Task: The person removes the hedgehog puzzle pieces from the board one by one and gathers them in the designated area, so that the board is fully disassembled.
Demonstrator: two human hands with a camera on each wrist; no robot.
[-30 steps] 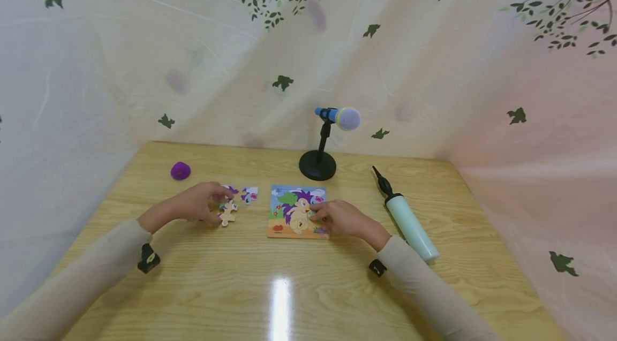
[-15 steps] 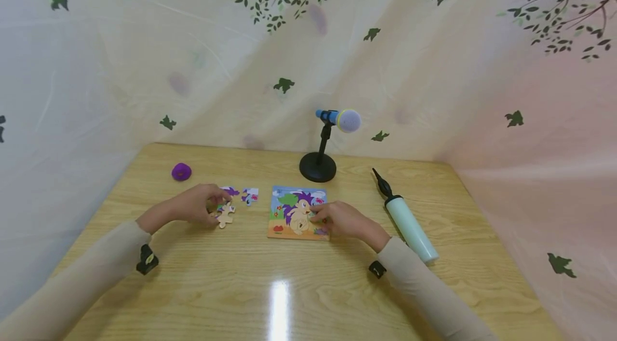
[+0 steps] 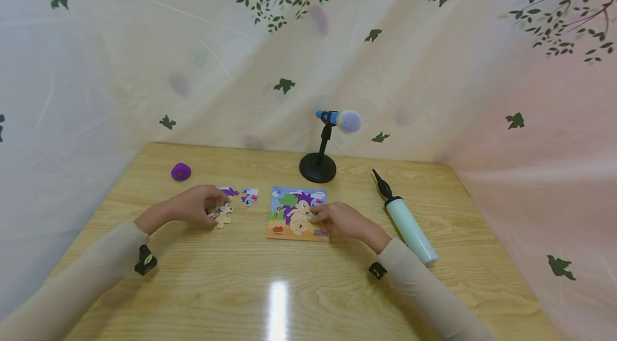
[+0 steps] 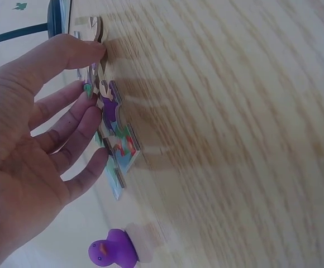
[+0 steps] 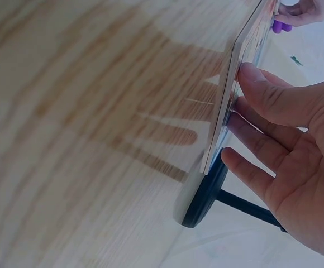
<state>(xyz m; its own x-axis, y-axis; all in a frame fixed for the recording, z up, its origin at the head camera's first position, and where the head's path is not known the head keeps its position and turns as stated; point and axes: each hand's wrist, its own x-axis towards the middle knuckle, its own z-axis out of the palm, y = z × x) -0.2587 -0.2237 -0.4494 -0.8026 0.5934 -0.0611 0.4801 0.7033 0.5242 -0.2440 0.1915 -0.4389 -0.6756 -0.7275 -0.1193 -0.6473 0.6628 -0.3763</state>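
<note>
My left hand (image 3: 193,205) lies over loose wooden puzzle pieces (image 3: 223,217), its thumb and fingers bent and touching them on the table. In the left wrist view, several pieces (image 4: 112,109) lie flat beneath the fingertips; the palm side hides none of their near edges. Two more pieces (image 3: 249,197) sit just to the right of that hand. A square jigsaw puzzle (image 3: 281,228) with a purple-spined hedgehog lies at the middle. On its right part rest the fingertips of my right hand (image 3: 344,219). The right wrist view shows that hand (image 5: 296,128) with fingers slightly bent along the puzzle's surface.
Behind the puzzle stands a toy microphone (image 3: 348,121) on a round black base (image 3: 317,168). A pale green hand pump (image 3: 412,229) lies to the right. At the back left sits a purple rubber duck (image 4: 114,249). A patterned cloth hangs behind the table.
My left hand has slid slightly left, and the tan puzzle piece under it has moved left along with it. The right hand and the jigsaw puzzle stay in place.
</note>
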